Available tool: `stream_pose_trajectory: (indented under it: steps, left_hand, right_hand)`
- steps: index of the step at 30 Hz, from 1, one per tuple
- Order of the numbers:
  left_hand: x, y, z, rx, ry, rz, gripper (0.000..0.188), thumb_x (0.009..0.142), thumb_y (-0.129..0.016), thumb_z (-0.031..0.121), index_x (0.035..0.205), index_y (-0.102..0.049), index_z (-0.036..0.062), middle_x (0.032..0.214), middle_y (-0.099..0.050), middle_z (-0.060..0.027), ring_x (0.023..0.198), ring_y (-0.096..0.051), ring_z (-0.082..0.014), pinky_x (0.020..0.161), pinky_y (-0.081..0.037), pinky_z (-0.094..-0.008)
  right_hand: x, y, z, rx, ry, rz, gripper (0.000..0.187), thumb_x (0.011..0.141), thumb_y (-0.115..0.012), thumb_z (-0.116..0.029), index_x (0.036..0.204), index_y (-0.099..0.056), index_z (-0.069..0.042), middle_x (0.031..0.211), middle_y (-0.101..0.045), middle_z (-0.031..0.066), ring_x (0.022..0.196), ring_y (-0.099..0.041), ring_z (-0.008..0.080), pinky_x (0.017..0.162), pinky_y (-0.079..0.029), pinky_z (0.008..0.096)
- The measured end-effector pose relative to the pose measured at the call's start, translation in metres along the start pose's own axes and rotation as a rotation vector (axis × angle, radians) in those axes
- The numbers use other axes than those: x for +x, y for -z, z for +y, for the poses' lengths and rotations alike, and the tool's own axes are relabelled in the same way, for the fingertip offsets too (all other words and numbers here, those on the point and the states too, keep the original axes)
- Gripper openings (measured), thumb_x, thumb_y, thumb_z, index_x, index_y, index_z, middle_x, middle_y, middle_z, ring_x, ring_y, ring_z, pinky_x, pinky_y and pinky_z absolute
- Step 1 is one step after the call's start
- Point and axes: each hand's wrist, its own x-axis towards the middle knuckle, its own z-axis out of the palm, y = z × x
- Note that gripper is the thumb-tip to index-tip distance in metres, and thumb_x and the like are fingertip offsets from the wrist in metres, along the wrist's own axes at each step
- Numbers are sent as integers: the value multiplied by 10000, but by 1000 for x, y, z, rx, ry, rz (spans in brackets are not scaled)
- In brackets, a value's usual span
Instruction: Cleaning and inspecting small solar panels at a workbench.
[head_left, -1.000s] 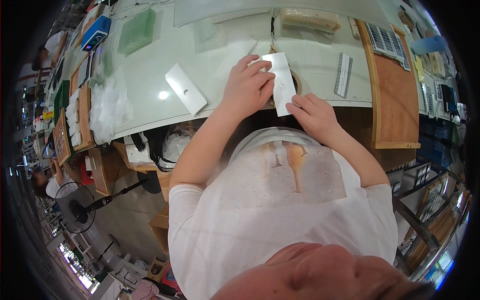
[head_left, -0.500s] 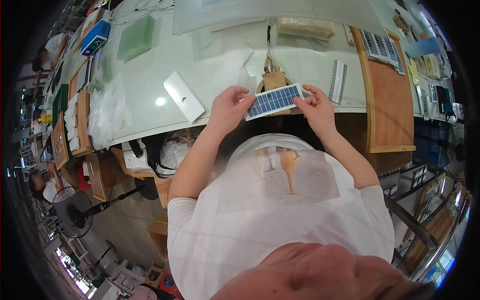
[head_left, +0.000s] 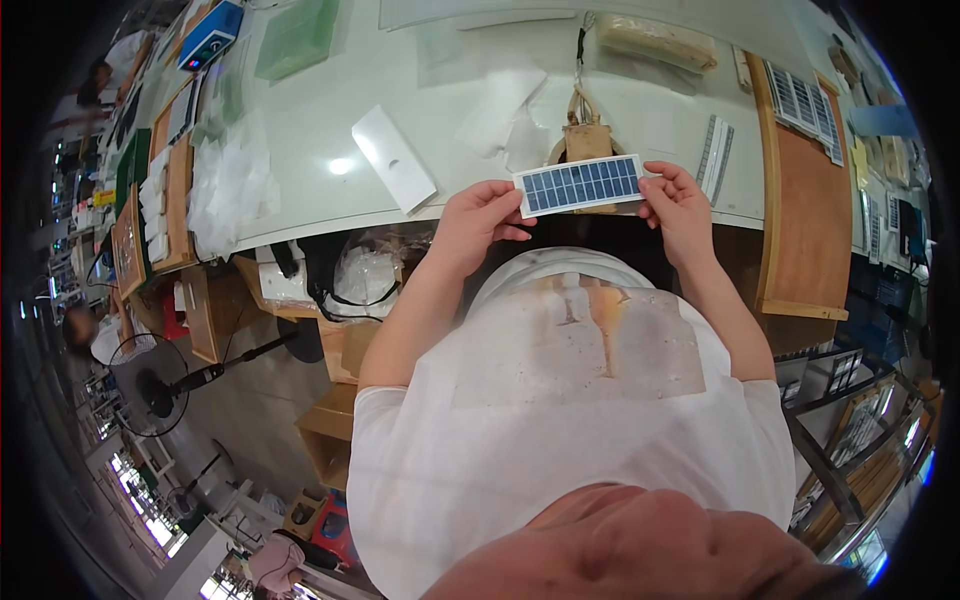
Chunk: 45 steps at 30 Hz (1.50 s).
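A small solar panel (head_left: 580,185), with dark blue cells and a white border, is held face up at the table's front edge. My left hand (head_left: 482,222) pinches its left end between thumb and fingers. At the other end, my right hand (head_left: 676,208) grips the right edge, thumb on the near face. Just behind the panel stands a tan block-shaped device (head_left: 588,143) with wires running up from it; its lower part is partly hidden by the panel. Left of my left hand lies a flat white box (head_left: 392,158) with a small notch.
Translucent plastic sheets (head_left: 510,100) lie beyond my hands, and crumpled clear bags (head_left: 232,195) at the left. To the right are a ruler-like strip (head_left: 714,160) and a wooden board (head_left: 806,215) holding more panels (head_left: 806,108). A wrapped bundle (head_left: 656,42) sits at the back.
The solar panel has been turned closer to level, its right end no longer raised as much. My left fingers have shifted lower around its end, and the whole view has swung slightly.
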Motion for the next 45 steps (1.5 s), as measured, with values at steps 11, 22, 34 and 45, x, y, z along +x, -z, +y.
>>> stream_pose_trajectory:
  steps: [11,22,34,45]
  left_hand:
    - [4,-21,9,144,-88,101,213,892,-611,136,1017,-589,-36,845,-642,-84,719,-635,-157,583,-547,-268]
    - [20,-24,16,1138,-845,521,266,796,-668,122,1034,-604,23,1034,-601,-133,942,-571,-252,754,-475,-329]
    - [37,-19,31,1302,-805,466,125,827,-622,116,915,-661,36,923,-630,-141,872,-595,-316,752,-490,-383]
    - [19,-9,48,65,-533,331,207,890,-620,148,983,-612,-37,908,-642,-77,802,-626,-167,752,-517,-296]
  right_hand:
    - [6,11,-20,-50,-60,-21,290,855,-640,-76,1126,-557,-17,775,-603,29,566,-536,66,447,-419,198]
    - [-2,167,-99,-69,71,261,208,812,-616,-101,1007,-625,-31,675,-553,-19,514,-480,54,426,-349,192]
    - [130,433,-68,-223,30,923,148,875,-597,-176,886,-588,-29,677,-569,42,560,-525,129,459,-402,279]
    - [81,92,-95,-1136,854,125,320,800,-719,-226,1058,-619,-65,1067,-593,89,855,-606,237,733,-504,306]
